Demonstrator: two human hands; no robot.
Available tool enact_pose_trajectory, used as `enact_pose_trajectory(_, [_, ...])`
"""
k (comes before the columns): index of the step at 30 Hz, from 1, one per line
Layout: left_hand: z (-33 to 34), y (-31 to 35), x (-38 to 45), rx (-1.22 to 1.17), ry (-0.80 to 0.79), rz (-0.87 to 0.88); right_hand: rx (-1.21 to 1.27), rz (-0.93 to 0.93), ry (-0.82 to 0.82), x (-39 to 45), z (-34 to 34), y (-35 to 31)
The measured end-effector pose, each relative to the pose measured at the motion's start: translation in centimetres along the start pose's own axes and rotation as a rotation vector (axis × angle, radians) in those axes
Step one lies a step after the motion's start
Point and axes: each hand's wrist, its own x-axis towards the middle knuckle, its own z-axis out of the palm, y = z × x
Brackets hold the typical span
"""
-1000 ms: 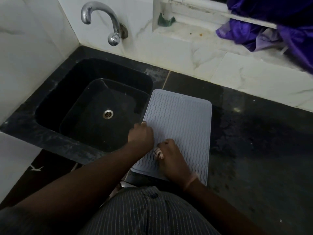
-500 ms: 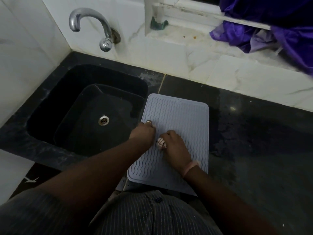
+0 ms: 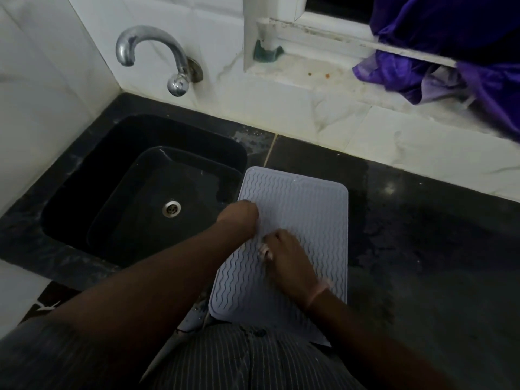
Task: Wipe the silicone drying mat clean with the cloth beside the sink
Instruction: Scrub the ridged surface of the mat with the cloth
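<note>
The grey silicone drying mat (image 3: 306, 209), ribbed with wavy lines, lies on the black counter just right of the sink (image 3: 84, 209). Its near end hangs over the counter edge against my striped shirt. My left hand (image 3: 239, 218) is curled into a fist and presses on the mat's left edge. My right hand (image 3: 287, 257) lies on the mat's middle, fingers closed over a small pale bunched cloth (image 3: 264, 252) that peeks out at the fingertips. Most of the cloth is hidden under the hand.
A chrome tap (image 3: 157, 54) juts from the white tiled wall over the sink, whose drain (image 3: 171, 208) shows. Purple fabric (image 3: 461, 52) is heaped on the window ledge at the back right. The dark counter (image 3: 436, 235) right of the mat looks wet.
Both hands stay pressed on about the same parts of the mat, the right hand shifting slightly. My view has moved closer and tilted, so more of the wall and ledge shows.
</note>
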Motion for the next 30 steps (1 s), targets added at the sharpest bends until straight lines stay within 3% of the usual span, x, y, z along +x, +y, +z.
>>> enact_pose_trajectory(5, [0.6,-0.7,0.8,0.142,0.045,0.12,0.057,-0.051,-0.045,-4.9,1.6,-0.8])
enact_pose_trajectory(11, [1.1,-0.5,2.0,0.274,0.053,0.167,0.016,-0.052,-0.044,-1.4,0.8,1.4])
enact_pose_trajectory(14, [1.8,-0.7,2.9,0.197,0.085,0.172,-0.006,-0.016,-0.01,2.4,-0.8,2.7])
enact_pose_trajectory(19, [0.9,-1.5,3.1,0.193,-0.044,0.261,-0.09,0.072,0.023,8.2,-2.0,4.3])
enact_pose_trajectory(25, [-0.1,-0.2,3.4,0.146,-0.116,0.226,-0.094,0.204,0.067,9.0,-1.6,3.4])
enact_pose_trajectory(30, [-1.1,0.0,4.1,0.022,0.049,0.165,-0.015,0.154,-0.032,3.6,-1.3,2.1])
